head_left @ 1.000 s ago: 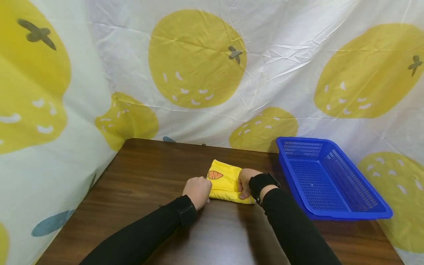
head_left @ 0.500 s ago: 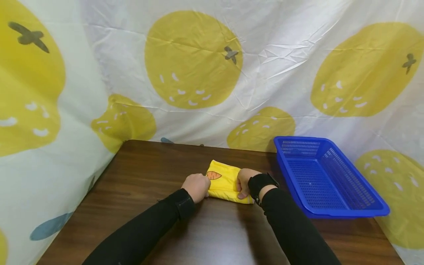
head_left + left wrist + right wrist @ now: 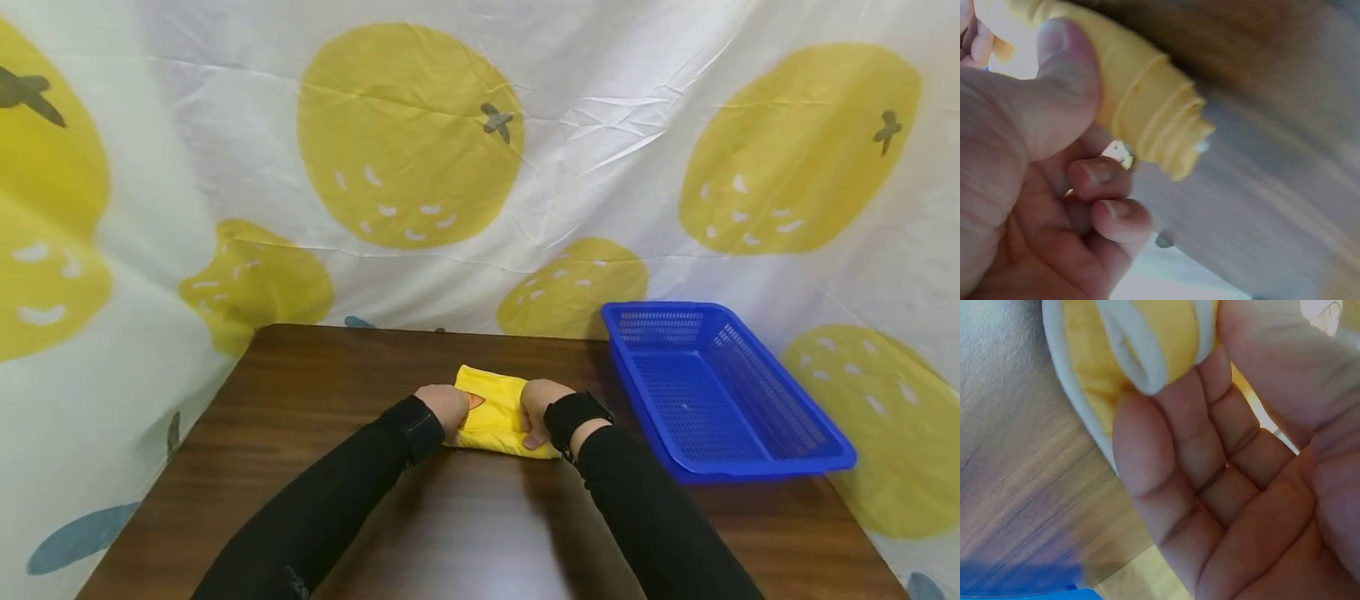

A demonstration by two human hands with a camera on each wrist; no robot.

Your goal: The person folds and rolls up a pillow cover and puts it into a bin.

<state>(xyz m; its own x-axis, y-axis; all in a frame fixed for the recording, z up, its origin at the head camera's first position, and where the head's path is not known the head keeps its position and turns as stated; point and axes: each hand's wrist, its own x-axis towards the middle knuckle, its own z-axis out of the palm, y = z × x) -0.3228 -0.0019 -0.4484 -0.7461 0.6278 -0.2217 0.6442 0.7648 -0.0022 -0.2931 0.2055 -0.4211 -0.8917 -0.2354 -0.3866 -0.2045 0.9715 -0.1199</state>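
Note:
A yellow cloth point(image 3: 491, 414) with an orange carrot print lies on the brown table, its near edge rolled or folded over. At its left end my left hand point(image 3: 444, 407) grips the roll and partly covers the carrot. In the left wrist view, the thumb presses on the rolled layers of the cloth point(image 3: 1141, 94), whose end sticks out past the fingers. My right hand point(image 3: 542, 410) grips the right end of the near edge. Seen from the right wrist, the cloth point(image 3: 1175, 337) has white edging and a turned-over loop above the curled fingers point(image 3: 1144, 447).
A blue perforated plastic basket point(image 3: 720, 392) stands at the right of the table point(image 3: 330, 375), with nothing in it. Behind and at the sides hangs a white sheet point(image 3: 555, 192) printed with yellow fruit.
My left hand has shifted forward over the cloth's left end and now hides more of the carrot. The right hand keeps its grip. The head view has turned slightly to the right.

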